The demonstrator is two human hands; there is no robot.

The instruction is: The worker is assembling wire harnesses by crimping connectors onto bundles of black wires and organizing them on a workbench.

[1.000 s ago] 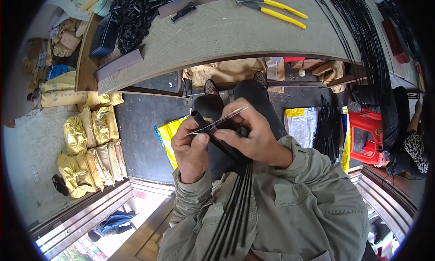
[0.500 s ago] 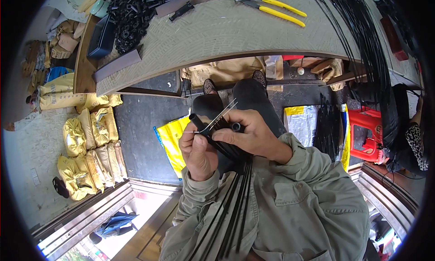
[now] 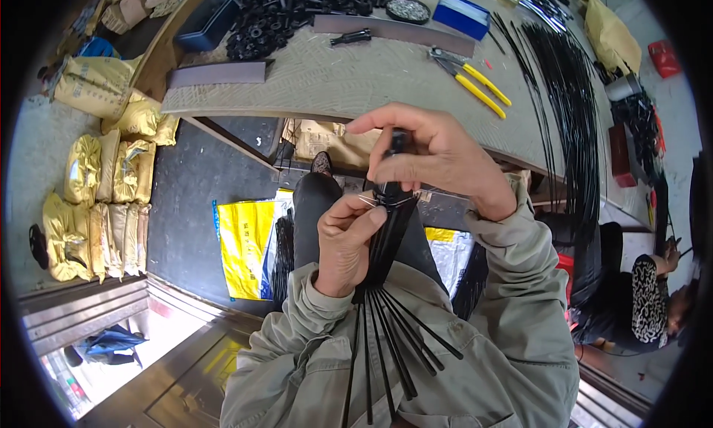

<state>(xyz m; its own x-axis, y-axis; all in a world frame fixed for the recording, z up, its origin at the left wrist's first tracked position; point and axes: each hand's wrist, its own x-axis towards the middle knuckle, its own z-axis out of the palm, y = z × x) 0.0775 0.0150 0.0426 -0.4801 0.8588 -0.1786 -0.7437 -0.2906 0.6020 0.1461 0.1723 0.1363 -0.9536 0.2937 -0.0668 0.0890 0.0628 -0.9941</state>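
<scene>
The left hand (image 3: 343,241) pinches thin pale wire (image 3: 363,198) beside slim black rods (image 3: 388,239) running back over the grey-green jacket (image 3: 490,354); the right hand (image 3: 440,147) (nearer their far end) grasps a blurred black cylinder (image 3: 399,141).

Worktop (image 3: 327,97): matt, rough, scored. Fittings (image 3: 278,27) at its far left corner: smooth, semi-gloss, apparently plastic. Pliers (image 3: 479,95) towards its near edge: metal head, smooth yellow handles. Rods (image 3: 390,250): smooth, faintly glossy. Sleeves (image 3: 509,279): matt, creased cloth. Sacks (image 3: 83,168) beyond the worktop's left edge: glossy, crinkled.
</scene>
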